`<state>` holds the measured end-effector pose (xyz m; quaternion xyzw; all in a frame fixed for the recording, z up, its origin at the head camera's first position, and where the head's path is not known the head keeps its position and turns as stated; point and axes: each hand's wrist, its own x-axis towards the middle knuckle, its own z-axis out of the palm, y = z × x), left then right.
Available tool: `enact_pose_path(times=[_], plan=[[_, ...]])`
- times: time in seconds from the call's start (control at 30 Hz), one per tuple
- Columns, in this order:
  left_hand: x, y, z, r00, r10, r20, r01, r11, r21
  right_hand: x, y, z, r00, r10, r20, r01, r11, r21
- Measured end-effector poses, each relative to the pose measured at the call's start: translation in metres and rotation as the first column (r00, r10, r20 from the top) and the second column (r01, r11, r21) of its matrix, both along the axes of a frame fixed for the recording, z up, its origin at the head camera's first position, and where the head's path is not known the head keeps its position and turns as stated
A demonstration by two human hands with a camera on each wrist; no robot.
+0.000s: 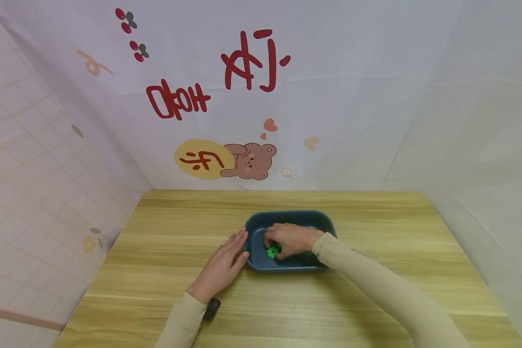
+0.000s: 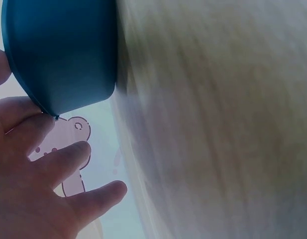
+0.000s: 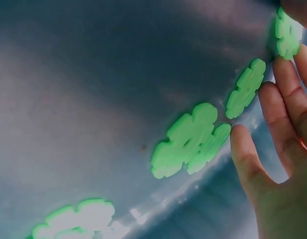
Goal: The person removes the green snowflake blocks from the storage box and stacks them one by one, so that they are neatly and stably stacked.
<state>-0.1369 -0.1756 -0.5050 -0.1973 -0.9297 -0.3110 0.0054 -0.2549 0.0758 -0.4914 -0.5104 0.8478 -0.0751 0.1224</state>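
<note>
A dark blue oval-cornered plastic bin point(image 1: 261, 265) sits on the wooden table. Inside it, my right hand point(image 1: 292, 240) reaches down and pinches a green flower-shaped plastic piece point(image 1: 272, 252) between thumb and fingertips; the right wrist view shows that held piece point(image 3: 288, 35) at the upper right. More green flower-shaped pieces point(image 3: 185, 142) lie along the bin's floor near its wall, mostly hidden by the hand in the head view. My left hand point(image 1: 221, 267) touches the bin's left end with fingers extended and spread, its fingertips at the rim in the left wrist view.
The wooden table point(image 1: 165, 270) reaches back to a white cloth wall point(image 1: 352, 111) printed with a bear and red characters. More cloth hangs at the left and right sides. A dark band point(image 1: 211, 309) is on my left wrist.
</note>
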Motion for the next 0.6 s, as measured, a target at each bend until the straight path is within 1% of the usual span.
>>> enact_pose_path(times=[0.27,0.47,0.6], plan=[[0.0004,0.0003,0.0007,1.0,-0.002,0.003,0.002,1.0,0.003,0.0025,0.0006,0.002,1.0,-0.005,-0.014,0.005,1.0,0.019],[0.0015,0.0012,0.0025,1.0,0.006,0.002,-0.006,1.0,0.0,0.0025,0.0004,0.0039,0.997,0.022,-0.068,-0.02,0.999,0.024],[0.002,0.0014,0.0031,1.0,0.007,0.004,-0.007,1.0,0.003,0.0019,0.0013,0.0052,0.997,0.024,-0.076,-0.023,1.0,0.01]])
